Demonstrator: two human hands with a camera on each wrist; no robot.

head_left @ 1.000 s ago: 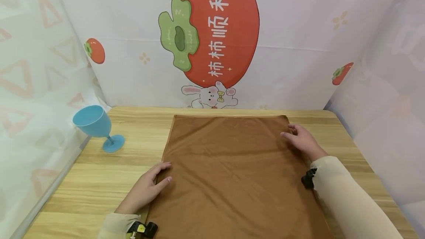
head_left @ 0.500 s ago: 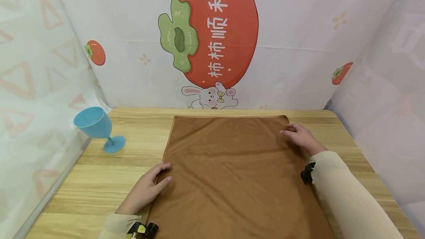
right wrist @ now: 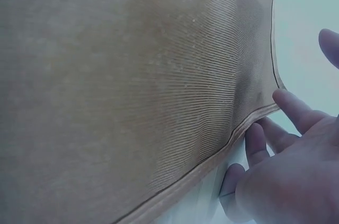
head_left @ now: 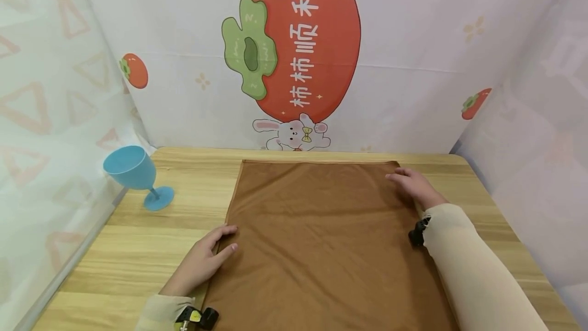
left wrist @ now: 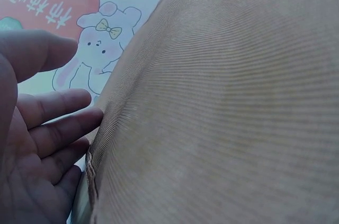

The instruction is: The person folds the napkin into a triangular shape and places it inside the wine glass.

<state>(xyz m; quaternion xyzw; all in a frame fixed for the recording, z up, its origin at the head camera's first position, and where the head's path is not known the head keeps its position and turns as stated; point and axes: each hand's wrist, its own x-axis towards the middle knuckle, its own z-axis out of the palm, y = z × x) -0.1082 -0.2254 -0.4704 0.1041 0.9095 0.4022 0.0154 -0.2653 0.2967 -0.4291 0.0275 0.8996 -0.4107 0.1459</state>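
A brown cloth (head_left: 321, 239) with a stitched hem lies spread on the wooden table, with a few soft creases across it. My left hand (head_left: 202, 262) rests at the cloth's left edge, its fingers relaxed and touching the hem, the thumb apart from them. Near the far right corner is my right hand (head_left: 415, 188). In the right wrist view, one finger of the right hand (right wrist: 302, 166) touches the cloth's corner while others lie at or under the hem, with the thumb held away. Neither hand pinches the fabric. The cloth's near edge is out of view.
A blue goblet (head_left: 130, 167) stands on the table (head_left: 193, 193) to the left of the cloth. Behind the table hangs a white printed backdrop (head_left: 395, 106) with a big red persimmon and a rabbit. Pale patterned sheets (head_left: 41, 132) enclose the sides.
My right hand has shifted slightly toward the far edge along the cloth's right side. The left hand, the cloth and the goblet stay where they were.
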